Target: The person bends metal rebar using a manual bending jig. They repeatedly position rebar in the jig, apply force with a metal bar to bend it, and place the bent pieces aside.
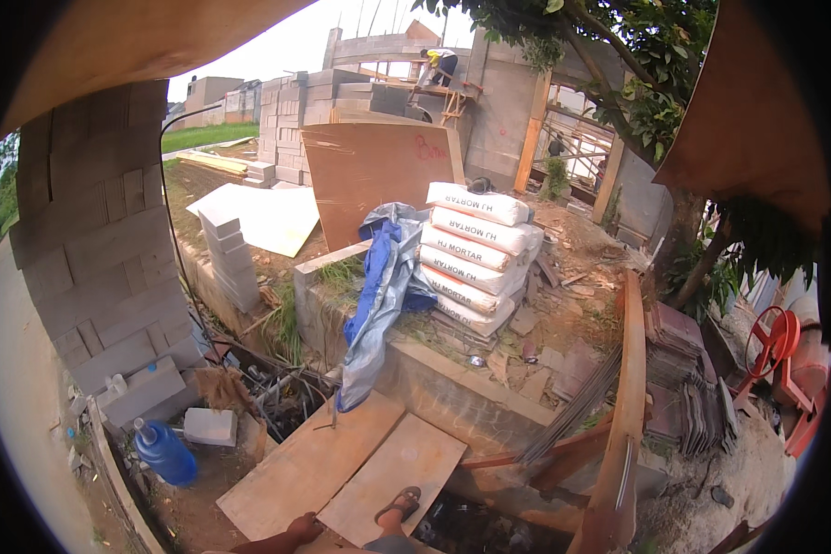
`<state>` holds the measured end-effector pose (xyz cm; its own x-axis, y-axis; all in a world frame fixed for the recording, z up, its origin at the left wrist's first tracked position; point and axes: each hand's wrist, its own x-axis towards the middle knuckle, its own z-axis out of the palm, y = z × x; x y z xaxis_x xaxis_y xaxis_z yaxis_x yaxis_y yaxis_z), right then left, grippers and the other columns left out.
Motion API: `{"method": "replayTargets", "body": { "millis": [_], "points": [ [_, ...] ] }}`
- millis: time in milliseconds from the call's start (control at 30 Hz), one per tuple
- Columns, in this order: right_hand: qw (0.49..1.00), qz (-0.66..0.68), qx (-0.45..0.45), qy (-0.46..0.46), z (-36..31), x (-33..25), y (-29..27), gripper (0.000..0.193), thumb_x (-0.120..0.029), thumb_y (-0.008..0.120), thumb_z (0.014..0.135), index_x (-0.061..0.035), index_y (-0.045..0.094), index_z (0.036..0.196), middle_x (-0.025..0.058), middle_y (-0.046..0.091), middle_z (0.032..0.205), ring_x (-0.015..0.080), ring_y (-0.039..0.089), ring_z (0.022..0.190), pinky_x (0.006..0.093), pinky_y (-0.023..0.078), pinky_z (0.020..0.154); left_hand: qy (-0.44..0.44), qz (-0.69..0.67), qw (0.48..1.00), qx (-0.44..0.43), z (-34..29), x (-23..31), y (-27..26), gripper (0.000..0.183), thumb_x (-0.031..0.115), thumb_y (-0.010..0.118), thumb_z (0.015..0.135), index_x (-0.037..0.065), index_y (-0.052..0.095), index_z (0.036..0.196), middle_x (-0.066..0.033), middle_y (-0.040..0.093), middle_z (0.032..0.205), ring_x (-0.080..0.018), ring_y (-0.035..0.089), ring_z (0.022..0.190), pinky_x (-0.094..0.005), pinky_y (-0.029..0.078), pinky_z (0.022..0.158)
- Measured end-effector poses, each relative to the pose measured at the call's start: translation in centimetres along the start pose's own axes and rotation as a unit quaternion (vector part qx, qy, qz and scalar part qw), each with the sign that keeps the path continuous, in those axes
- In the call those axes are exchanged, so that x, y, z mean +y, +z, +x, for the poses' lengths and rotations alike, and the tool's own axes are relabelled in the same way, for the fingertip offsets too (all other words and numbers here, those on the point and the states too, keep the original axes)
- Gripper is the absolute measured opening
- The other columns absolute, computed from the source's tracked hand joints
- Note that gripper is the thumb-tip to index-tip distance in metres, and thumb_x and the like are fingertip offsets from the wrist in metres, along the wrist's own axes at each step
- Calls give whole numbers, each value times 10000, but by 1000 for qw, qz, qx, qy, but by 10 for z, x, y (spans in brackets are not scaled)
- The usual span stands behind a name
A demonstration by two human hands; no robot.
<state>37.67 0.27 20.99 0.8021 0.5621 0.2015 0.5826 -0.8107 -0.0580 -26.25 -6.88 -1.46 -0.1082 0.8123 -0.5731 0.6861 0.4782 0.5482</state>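
Note:
My left hand (305, 528) hangs low at the bottom edge, over a plywood sheet (295, 462). Nothing shows in it, but its fingers are too small and dark to make out. My right hand is out of view. A sandalled foot (402, 503) of mine stands on a second plywood sheet (415, 462) beside the first. Ahead is a stack of white mortar bags (471, 249), several high. A crumpled blue and silver tarp (379, 295) drapes down beside the stack, over a concrete edge.
Grey block stacks (102, 249) rise at left, near a blue water jug (166, 452). A ditch with debris (291, 397) borders the plywood. A rusty steel beam (623, 415), stacked tiles (683, 369) and a red-wheeled machine (773, 337) stand right. A person (439, 66) works on far scaffolding.

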Motion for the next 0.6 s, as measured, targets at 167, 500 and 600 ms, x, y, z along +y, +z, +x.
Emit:
{"method": "replayTargets", "body": {
  "millis": [167,500,600],
  "points": [
    [1000,-4,-7,2,10,-5,-6,709,-441,680,762,-129,451,1356,199,416,1340,402,460,1216,589,461,889,60,104,989,-87,5,6,-10,753,402,622,779,64,397,1413,-230,551,1296,-369,544,1186,-419,438,998],
    [1000,-2,-9,-6,14,-15,-8,699,-428,681,761,-121,459,1348,204,421,1337,402,466,1211,579,460,896,-33,107,993,-36,4,-49,-47,763,436,635,807,43,387,1411,-207,543,1314,-352,526,1211,-419,436,1006],
    [1000,-3,-10,-4,17,-19,-11,696,-424,681,761,-118,462,1346,206,422,1337,402,467,1209,576,460,898,-22,97,995,-31,-1,-48,-46,766,451,634,809,45,390,1410,-206,544,1313,-353,523,1214,-421,437,1004]
  ]
}}
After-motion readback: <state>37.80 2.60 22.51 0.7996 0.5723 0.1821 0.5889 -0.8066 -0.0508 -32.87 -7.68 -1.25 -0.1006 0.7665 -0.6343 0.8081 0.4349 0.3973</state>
